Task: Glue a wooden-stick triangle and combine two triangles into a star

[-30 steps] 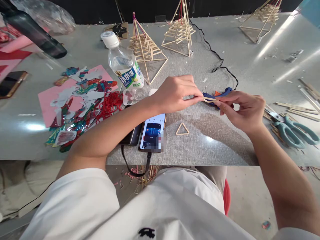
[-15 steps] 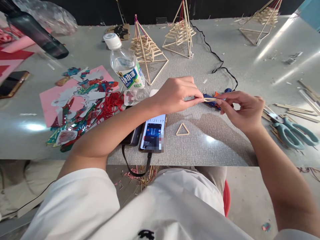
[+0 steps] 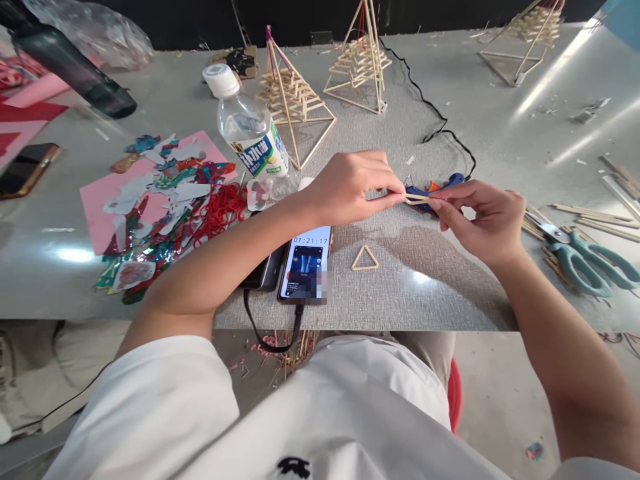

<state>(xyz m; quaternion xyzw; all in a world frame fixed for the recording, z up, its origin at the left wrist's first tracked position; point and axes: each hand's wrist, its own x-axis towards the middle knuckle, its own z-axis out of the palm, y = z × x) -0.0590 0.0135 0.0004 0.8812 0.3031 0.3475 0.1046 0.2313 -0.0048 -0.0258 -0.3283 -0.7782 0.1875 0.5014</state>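
Straight ahead in the head view, a person in a white short-sleeved shirt sits at a grey table [image 3: 380,307] with both bare hands raised in front. The left hand [image 3: 357,187] has thumb and fingertips pressed together on the left end of some thin pale sticks [image 3: 417,198]. The right hand [image 3: 483,217] pinches the other end between thumb and index finger, so the sticks span the gap between the hands (2 seem to show, nearly side by side). How high they are above the tabletop is hard to tell.

Just behind the sticks, partly hidden by them and the right hand, lies a blue glue gun [image 3: 456,181] with an orange part and a black cord. Nearer the person, a small triangle of 3 sticks [image 3: 365,268] lies flat. Left of it, a lit phone [image 3: 304,267] reads 01:21:17, beside a dark device partly under the left forearm.

Farther left are a tangle of red string [image 3: 223,207] and shiny scraps on pink paper [image 3: 93,207]. A clear bottle [image 3: 255,143] with a white cap stands behind the left forearm. Toward the back stand 3 pyramid-shaped stick frames; at right, teal-handled scissors [image 3: 583,267] lie near loose sticks [image 3: 600,217].
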